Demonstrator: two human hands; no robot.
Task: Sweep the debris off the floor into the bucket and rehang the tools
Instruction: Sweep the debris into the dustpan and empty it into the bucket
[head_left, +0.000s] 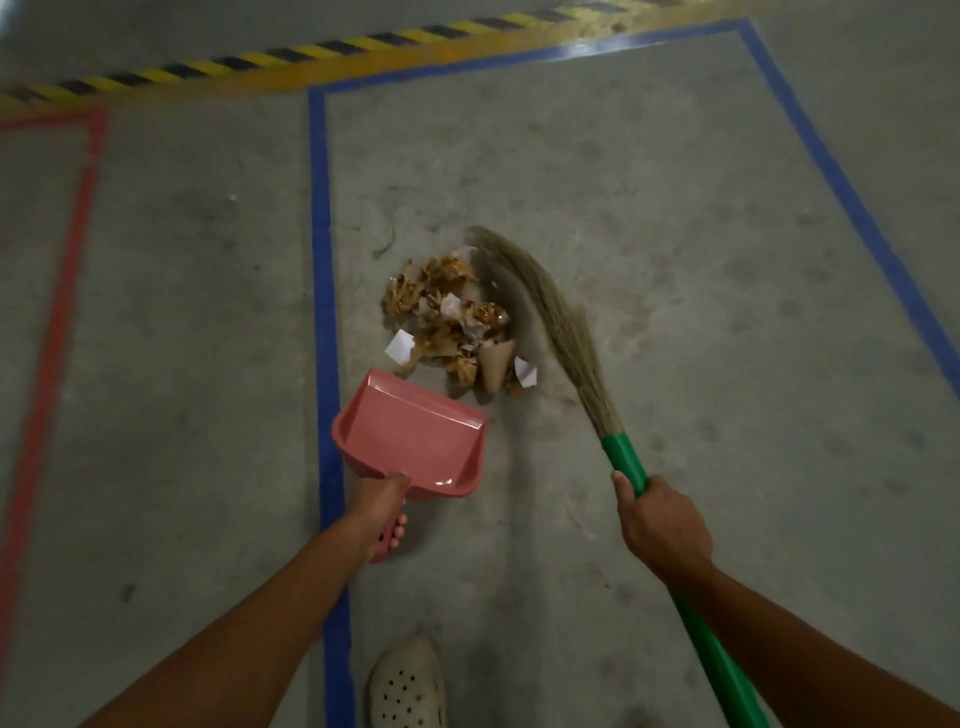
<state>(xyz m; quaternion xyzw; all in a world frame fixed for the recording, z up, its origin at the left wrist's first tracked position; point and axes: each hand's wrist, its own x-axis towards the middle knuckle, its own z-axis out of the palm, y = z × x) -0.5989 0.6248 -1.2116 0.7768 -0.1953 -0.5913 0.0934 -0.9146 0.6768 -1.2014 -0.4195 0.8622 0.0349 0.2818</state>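
A pile of debris (454, 322), dry brown leaves and white paper scraps, lies on the concrete floor in the middle of the view. My left hand (382, 506) grips the handle of a pink dustpan (415, 434), whose open mouth faces the pile from just below and to the left of it. My right hand (657, 525) grips the green handle of a broom (558, 317). Its straw bristles curve along the right side of the pile and look blurred. No bucket is in view.
Blue floor tape (326, 312) outlines a bay around the pile; the dustpan sits over its left line. A red tape line (67, 280) runs at the left, a yellow-black hazard stripe (260, 62) at the top. My white perforated shoe (408, 686) stands at the bottom.
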